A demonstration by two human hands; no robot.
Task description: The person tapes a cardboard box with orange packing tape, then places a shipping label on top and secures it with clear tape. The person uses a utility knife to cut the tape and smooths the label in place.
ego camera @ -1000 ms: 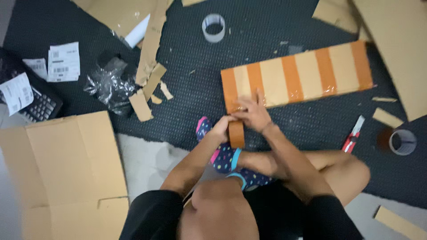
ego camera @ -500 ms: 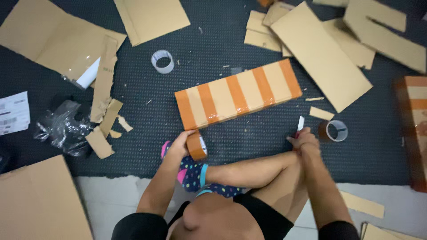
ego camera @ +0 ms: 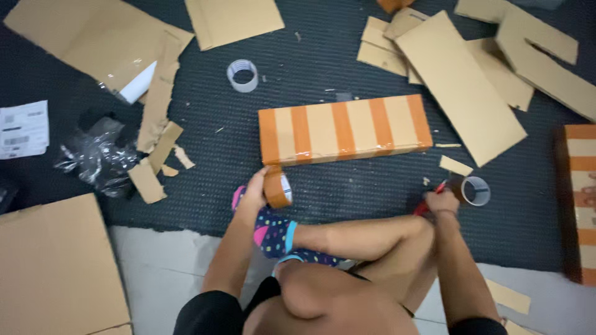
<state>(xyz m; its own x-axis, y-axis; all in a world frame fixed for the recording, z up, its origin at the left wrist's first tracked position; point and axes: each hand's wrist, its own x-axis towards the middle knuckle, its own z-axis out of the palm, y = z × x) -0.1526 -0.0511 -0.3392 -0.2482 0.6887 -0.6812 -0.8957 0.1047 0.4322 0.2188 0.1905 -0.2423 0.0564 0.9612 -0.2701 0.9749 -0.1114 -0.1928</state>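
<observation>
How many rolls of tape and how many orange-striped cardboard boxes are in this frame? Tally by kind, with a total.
Tape rolls: 3 – brown roll in the left hand, white roll on the mat, dark roll near the right hand.
Orange-striped boxes: 2 – long box at centre, second box at the right edge.
Total: 5

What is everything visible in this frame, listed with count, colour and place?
striped box: one, tan with orange bands, mat centre
second striped box: one, partly cut off, right edge
cardboard pieces: many, tan, scattered around
white tape roll: one, upper mat
dark tape roll: one, beside right hand
plastic wrap: one, dark and crumpled, left
paper slip: one, white, far left
mat: one, dark
sock: one, dotted, on foot
left hand: holds brown tape roll
right hand: on red tool
</observation>
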